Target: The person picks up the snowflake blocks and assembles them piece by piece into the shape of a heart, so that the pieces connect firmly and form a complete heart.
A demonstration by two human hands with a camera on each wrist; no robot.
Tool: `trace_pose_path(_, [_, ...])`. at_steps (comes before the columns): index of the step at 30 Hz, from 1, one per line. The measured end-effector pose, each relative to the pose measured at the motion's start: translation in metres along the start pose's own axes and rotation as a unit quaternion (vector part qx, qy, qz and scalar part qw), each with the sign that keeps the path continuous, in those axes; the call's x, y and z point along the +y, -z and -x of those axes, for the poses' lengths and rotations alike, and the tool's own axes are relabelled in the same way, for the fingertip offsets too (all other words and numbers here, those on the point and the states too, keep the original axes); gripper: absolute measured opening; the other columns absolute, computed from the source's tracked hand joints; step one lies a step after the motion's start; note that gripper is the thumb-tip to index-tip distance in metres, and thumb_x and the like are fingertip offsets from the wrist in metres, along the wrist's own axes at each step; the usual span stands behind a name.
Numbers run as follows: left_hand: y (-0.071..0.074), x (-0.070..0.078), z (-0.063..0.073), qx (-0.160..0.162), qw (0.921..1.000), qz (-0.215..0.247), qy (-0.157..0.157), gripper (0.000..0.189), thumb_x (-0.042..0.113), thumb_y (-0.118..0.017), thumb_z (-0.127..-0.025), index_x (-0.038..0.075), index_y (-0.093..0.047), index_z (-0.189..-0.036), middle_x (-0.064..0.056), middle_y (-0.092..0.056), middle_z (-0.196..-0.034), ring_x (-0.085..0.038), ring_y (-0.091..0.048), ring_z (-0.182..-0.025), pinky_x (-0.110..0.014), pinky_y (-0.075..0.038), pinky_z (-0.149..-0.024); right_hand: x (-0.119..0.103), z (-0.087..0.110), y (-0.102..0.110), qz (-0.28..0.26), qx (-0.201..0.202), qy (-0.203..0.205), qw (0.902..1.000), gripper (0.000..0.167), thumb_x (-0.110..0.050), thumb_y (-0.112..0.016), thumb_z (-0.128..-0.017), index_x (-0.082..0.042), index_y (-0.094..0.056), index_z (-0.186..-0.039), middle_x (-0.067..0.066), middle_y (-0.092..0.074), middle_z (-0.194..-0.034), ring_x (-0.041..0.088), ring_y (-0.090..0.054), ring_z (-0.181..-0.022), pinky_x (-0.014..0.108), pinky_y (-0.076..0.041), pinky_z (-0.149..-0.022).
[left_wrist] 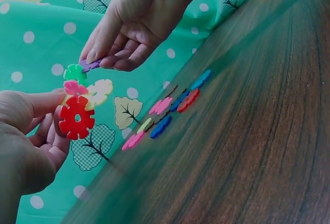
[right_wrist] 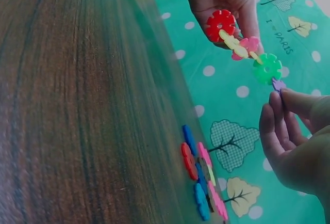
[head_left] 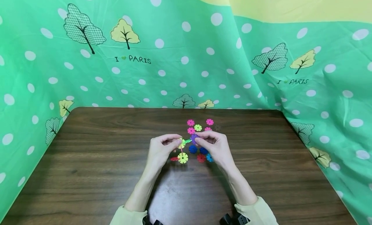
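Observation:
A chain of notched, flower-shaped plastic discs is held above the table between both hands. My left hand point(head_left: 161, 151) pinches a yellow disc of it between thumb and fingers. From there a pink disc point(right_wrist: 249, 45), another yellow disc point(head_left: 182, 158) and a red disc point(left_wrist: 77, 118) hang on the near side. A green disc point(right_wrist: 267, 68) joins the held yellow one on the other side. With thumb and fingertips my right hand point(head_left: 217, 148) pinches a purple disc point(left_wrist: 90, 66), whose edge meets the green disc's edge. How deep their slots engage cannot be made out.
Loose discs lie on the brown wooden table point(head_left: 101, 173) beyond and beneath the right hand: pink point(head_left: 190, 122), yellow-green point(head_left: 198, 127), blue point(head_left: 192, 149), red point(head_left: 201, 158), light blue point(head_left: 209, 158) and dark brown point(head_left: 217, 127). A green dotted cloth point(head_left: 174, 73) hangs behind the table.

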State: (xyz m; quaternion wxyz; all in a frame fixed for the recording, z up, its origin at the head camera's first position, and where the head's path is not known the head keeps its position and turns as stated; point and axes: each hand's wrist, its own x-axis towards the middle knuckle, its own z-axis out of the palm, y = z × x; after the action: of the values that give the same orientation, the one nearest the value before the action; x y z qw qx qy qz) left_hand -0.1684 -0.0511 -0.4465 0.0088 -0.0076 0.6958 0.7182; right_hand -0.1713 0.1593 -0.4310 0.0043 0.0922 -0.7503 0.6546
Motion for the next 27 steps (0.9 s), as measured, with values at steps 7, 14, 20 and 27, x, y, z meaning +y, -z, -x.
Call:
trace_pose_path(7, [-0.0004,0.0002,0.0003,0.005,0.9997,-0.022,-0.002,0.009,0.008,-0.081,-0.087,0.005,-0.081,-0.095,-0.006,-0.077,-0.079,-0.018,-0.066,-0.064,-0.026,-0.056,-0.060,0.0027,-0.0013,0.0007,0.015,0.000,-0.001,0.9999,0.020,-0.004,-0.075,-0.092,0.006,-0.075,-0.109,0.005,-0.078,-0.093,0.008,-0.074,-0.077,0.025,-0.063,-0.077])
trace_pose_path(14, [-0.0025,0.0005,0.0040,0.009,0.9987,-0.050,0.004,0.007,0.010,-0.082,-0.087,0.009,-0.082,-0.094,-0.008,-0.078,-0.082,-0.022,-0.068,-0.066,-0.029,-0.058,-0.062,0.0035,0.0009,0.0015,0.050,0.005,-0.013,0.9986,0.017,-0.006,-0.076,-0.092,0.003,-0.077,-0.107,0.023,-0.076,-0.103,0.006,-0.071,-0.077,0.021,-0.061,-0.075])
trace_pose_path(20, [-0.0021,0.0020,0.0066,0.015,0.9969,-0.077,-0.004,0.006,0.010,-0.082,-0.086,0.011,-0.082,-0.092,-0.007,-0.077,-0.080,-0.015,-0.064,-0.063,-0.025,-0.054,-0.059,0.0042,0.0018,0.0008,0.081,-0.001,-0.018,0.9965,0.017,-0.008,-0.078,-0.091,-0.002,-0.079,-0.107,0.022,-0.077,-0.102,0.008,-0.069,-0.074,0.022,-0.061,-0.073])
trace_pose_path(27, [-0.0020,0.0056,0.0073,0.028,0.9954,-0.090,-0.014,0.005,0.013,-0.083,-0.087,0.011,-0.082,-0.091,-0.008,-0.077,-0.079,-0.014,-0.064,-0.062,-0.021,-0.052,-0.056,0.0066,0.0027,-0.0032,0.034,0.009,-0.009,0.9993,0.017,-0.003,-0.077,-0.090,0.004,-0.076,-0.106,0.022,-0.076,-0.096,0.009,-0.071,-0.073,0.024,-0.062,-0.074])
